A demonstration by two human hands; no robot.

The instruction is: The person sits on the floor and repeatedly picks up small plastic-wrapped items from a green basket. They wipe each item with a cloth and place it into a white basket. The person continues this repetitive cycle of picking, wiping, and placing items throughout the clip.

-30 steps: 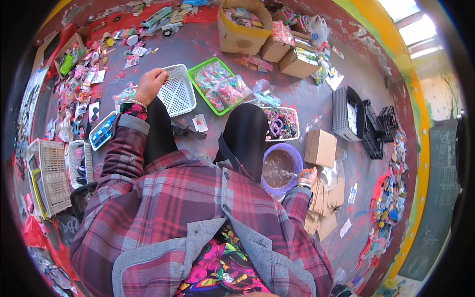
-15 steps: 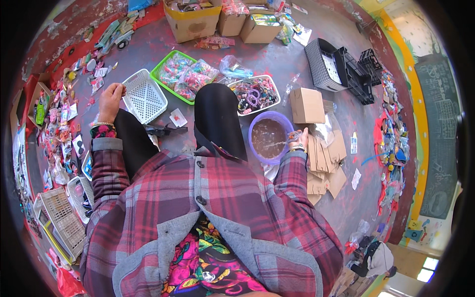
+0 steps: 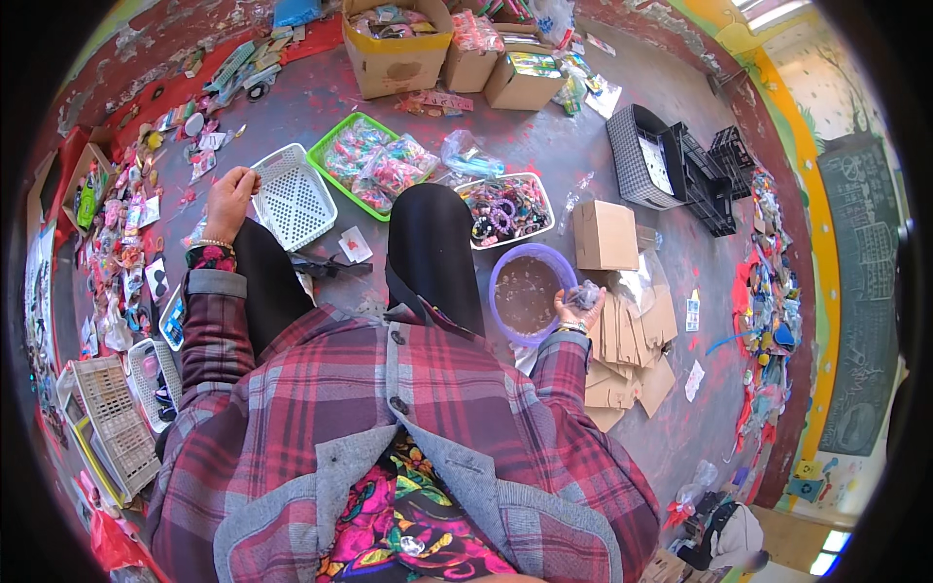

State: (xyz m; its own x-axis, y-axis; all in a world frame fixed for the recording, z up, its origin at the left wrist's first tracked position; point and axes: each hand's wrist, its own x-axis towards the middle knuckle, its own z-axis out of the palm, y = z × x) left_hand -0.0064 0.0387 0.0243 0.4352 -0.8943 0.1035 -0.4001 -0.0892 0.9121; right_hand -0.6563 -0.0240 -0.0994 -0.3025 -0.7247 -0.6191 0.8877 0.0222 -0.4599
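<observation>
My right hand (image 3: 575,313) is turned palm up at the right rim of the purple basin (image 3: 493,311), fingers curled round a soft, wet-looking grey bundle (image 3: 583,295), perhaps cloth. Brownish, murky water (image 3: 526,291) with pale bits fills the basin. My left hand (image 3: 233,199) is a closed fist above my left knee, close to the white perforated basket (image 3: 294,231); whatever it may hold is hidden. Behind the basin stands a white tray (image 3: 540,181) of colourful hair ties. A green tray (image 3: 321,148) beside it holds plastic bags of small colourful items.
A cardboard box (image 3: 604,236) and flattened cardboard pieces (image 3: 620,350) lie right of the basin. Black-and-white crates (image 3: 671,160) are farther right. Filled boxes (image 3: 397,60) stand at the back. Assorted goods line both walls. A person (image 3: 734,534) is at lower right.
My right hand has turned palm up with the grey bundle at the basin's rim; earlier it hung over the water, dripping. My left fist stays put. The view has tilted slightly.
</observation>
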